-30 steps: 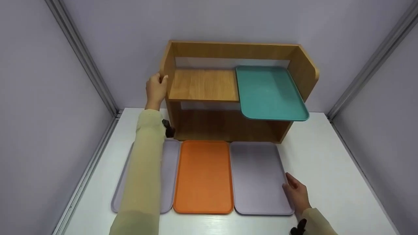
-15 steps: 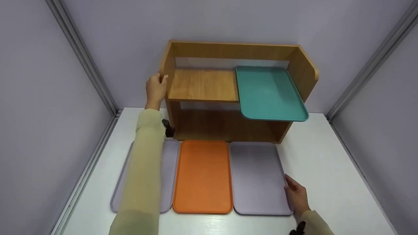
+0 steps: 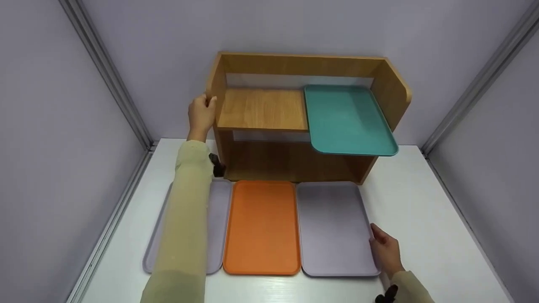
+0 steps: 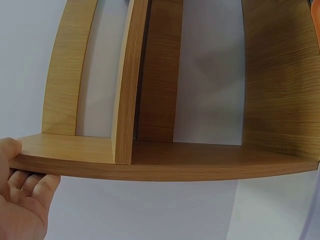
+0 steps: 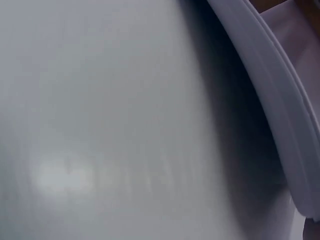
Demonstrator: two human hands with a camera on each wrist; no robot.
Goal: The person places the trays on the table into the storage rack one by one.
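My left hand (image 3: 202,111) grips the front edge of the wooden shelf unit's (image 3: 263,109) left side panel; in the left wrist view the fingers (image 4: 22,200) curl under that panel (image 4: 150,162). A teal tray (image 3: 347,120) lies on the upper shelf at the right and overhangs its front. On the table lie a lilac tray (image 3: 219,219) partly under my left sleeve, an orange tray (image 3: 262,227) and a second lilac tray (image 3: 332,227). My right hand (image 3: 385,250) holds this tray's right rim (image 5: 270,85), thumb on top, fingers hidden.
The white table (image 3: 421,219) is walled by grey panels on the left, back and right. The shelf unit stands at the back, its lower compartment open toward me. Bare table shows to the right of the trays and along the front edge.
My right hand has slid a little toward me along the lilac tray's right rim and settled on it. The left hand and shelf have not moved.
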